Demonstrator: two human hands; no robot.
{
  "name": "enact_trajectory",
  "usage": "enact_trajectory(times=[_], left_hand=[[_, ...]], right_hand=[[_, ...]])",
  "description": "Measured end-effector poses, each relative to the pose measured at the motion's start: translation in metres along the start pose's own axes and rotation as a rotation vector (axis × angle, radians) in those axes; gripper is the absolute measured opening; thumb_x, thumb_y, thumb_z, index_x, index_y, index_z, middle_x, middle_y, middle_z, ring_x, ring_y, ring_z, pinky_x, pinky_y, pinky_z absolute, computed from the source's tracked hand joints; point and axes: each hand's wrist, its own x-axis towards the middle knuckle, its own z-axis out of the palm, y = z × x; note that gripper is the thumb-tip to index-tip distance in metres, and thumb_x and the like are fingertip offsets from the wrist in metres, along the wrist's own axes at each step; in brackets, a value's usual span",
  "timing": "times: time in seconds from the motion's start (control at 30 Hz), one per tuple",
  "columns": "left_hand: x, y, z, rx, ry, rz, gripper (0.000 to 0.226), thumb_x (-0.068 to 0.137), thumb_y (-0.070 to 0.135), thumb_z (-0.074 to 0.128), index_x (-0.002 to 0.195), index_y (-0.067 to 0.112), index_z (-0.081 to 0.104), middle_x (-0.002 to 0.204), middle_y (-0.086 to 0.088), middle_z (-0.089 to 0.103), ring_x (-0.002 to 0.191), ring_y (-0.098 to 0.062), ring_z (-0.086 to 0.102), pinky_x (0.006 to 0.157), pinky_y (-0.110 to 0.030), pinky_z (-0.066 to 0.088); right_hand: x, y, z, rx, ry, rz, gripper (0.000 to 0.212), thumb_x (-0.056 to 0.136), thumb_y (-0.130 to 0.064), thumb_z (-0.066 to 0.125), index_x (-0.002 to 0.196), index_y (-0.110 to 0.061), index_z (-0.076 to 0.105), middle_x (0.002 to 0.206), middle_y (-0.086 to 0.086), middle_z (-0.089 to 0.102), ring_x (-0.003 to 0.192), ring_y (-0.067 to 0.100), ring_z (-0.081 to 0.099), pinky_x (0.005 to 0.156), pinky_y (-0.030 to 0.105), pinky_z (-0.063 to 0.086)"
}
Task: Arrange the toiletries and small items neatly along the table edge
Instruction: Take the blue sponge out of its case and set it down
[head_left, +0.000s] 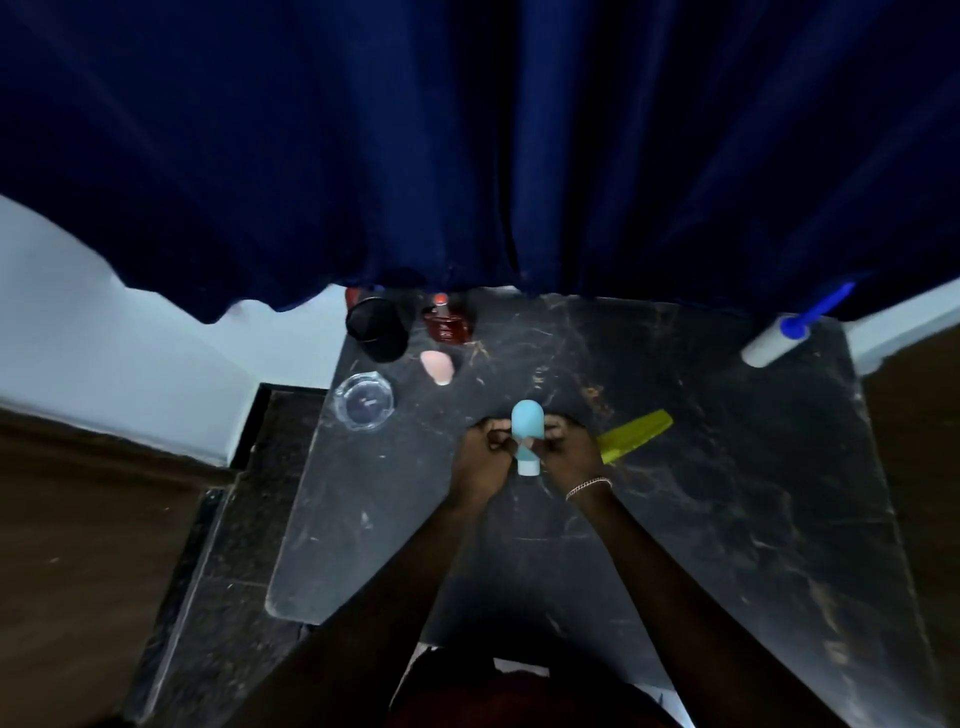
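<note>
Both hands are meeting over the middle of the dark marble table (727, 493), closing on a light blue bottle (527, 423) from either side. Curled around the bottle's left flank, the left hand (485, 452) is pressing its fingers against the lower body, while the right hand (569, 449), wearing a thin chain bracelet (589, 487) at the wrist, is gripping the opposite side in the same way. Between them the bottle is pointing its rounded end away from the person and its pale cap (528, 468) back toward the body; whether it is resting on the table or being held just above it cannot be told.

Just beside the right hand, a yellow-green comb (636, 434) is lying flat on the table, angling up and to the right, its near end partly hidden behind the hand. Toward the far left corner, a black cup (378, 328) is standing near the edge, with a red perfume bottle (447, 322) beside it on the right. Nearer than those two, a pink sponge (438, 366) is sitting on the surface, and a clear glass dish (363, 401) is sitting to its left, close to the table's left edge. At the far right corner, a white lint roller (774, 340) with a blue handle is lying at a slant. A dark blue curtain (467, 145) is hanging over the far edge of the table.
</note>
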Motion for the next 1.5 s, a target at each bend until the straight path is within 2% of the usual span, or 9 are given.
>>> enact_trajectory(times=[0.07,0.17,0.23,0.4,0.67,0.87,1.0,1.27,1.5], left_hand=[[0.008,-0.012,-0.028,-0.012,0.037,-0.001,0.019,0.079,0.029,0.066,0.097,0.030,0.073,0.093,0.006,0.078,0.088,-0.016,0.074,0.085,-0.046,0.061],[0.009,-0.008,-0.065,-0.040,0.084,0.040,0.020,0.077,0.021,0.063,0.093,0.029,0.073,0.093,0.007,0.078,0.088,-0.014,0.073,0.087,-0.044,0.060],[0.012,-0.010,-0.084,-0.059,0.112,0.050,0.024,0.078,0.014,0.061,0.094,0.028,0.073,0.095,0.007,0.078,0.092,-0.014,0.073,0.090,-0.043,0.059],[0.028,-0.020,-0.112,-0.035,0.128,0.068,0.048,0.068,0.037,0.057,0.109,0.019,0.073,0.105,0.005,0.078,0.100,-0.012,0.073,0.094,-0.040,0.059],[0.044,-0.043,-0.128,-0.117,0.125,-0.012,0.066,0.058,0.040,0.050,0.117,0.016,0.066,0.114,-0.003,0.075,0.111,-0.019,0.070,0.103,-0.046,0.054],[0.036,-0.040,-0.135,-0.071,0.136,-0.010,0.047,0.078,0.020,0.059,0.122,0.007,0.062,0.117,-0.007,0.070,0.109,-0.020,0.067,0.104,-0.043,0.052],[0.036,-0.042,-0.134,-0.090,0.146,0.003,0.032,0.088,0.011,0.068,0.120,0.012,0.062,0.112,-0.007,0.072,0.104,-0.023,0.069,0.098,-0.048,0.055],[0.034,-0.045,-0.134,-0.109,0.132,-0.004,0.034,0.090,0.009,0.072,0.122,0.018,0.062,0.110,-0.002,0.072,0.096,-0.018,0.069,0.092,-0.043,0.058],[0.027,-0.041,-0.133,-0.078,0.104,0.035,0.039,0.094,0.004,0.065,0.132,0.012,0.059,0.124,-0.004,0.068,0.114,-0.019,0.064,0.105,-0.037,0.051]], right_hand=[[0.005,-0.017,0.026,-0.021,-0.021,-0.023,0.042,0.072,-0.015,0.081,0.111,-0.009,0.066,0.096,0.007,0.075,0.090,0.022,0.072,0.076,0.031,0.057],[0.010,-0.039,0.060,-0.065,-0.036,-0.066,0.039,0.074,-0.009,0.080,0.109,-0.003,0.064,0.096,0.006,0.072,0.085,0.017,0.067,0.063,0.003,0.043],[0.015,-0.053,0.080,-0.078,-0.019,-0.091,0.037,0.075,-0.007,0.079,0.108,-0.002,0.062,0.096,0.008,0.072,0.082,0.015,0.063,0.056,-0.001,0.038],[0.028,-0.070,0.116,-0.135,-0.027,-0.161,0.032,0.076,-0.007,0.070,0.104,-0.012,0.056,0.098,0.008,0.070,0.090,0.025,0.066,0.077,0.028,0.050],[0.043,-0.071,0.153,-0.173,-0.041,-0.216,0.040,0.078,-0.002,0.060,0.116,-0.014,0.053,0.092,0.006,0.064,0.083,0.019,0.061,0.080,0.033,0.053],[0.040,-0.063,0.162,-0.221,-0.050,-0.277,0.029,0.082,-0.007,0.062,0.108,-0.014,0.053,0.090,0.003,0.066,0.082,0.017,0.062,0.074,0.025,0.045],[0.041,-0.060,0.164,-0.238,-0.078,-0.256,0.033,0.084,-0.013,0.062,0.114,-0.020,0.050,0.099,0.005,0.068,0.089,0.022,0.065,0.081,0.030,0.050],[0.044,-0.058,0.169,-0.227,-0.094,-0.259,0.039,0.083,-0.010,0.061,0.120,-0.017,0.052,0.108,0.010,0.067,0.097,0.026,0.065,0.089,0.039,0.053],[0.045,-0.058,0.170,-0.215,-0.123,-0.232,0.042,0.081,-0.012,0.057,0.120,-0.027,0.050,0.112,0.011,0.066,0.101,0.026,0.065,0.094,0.043,0.053]])
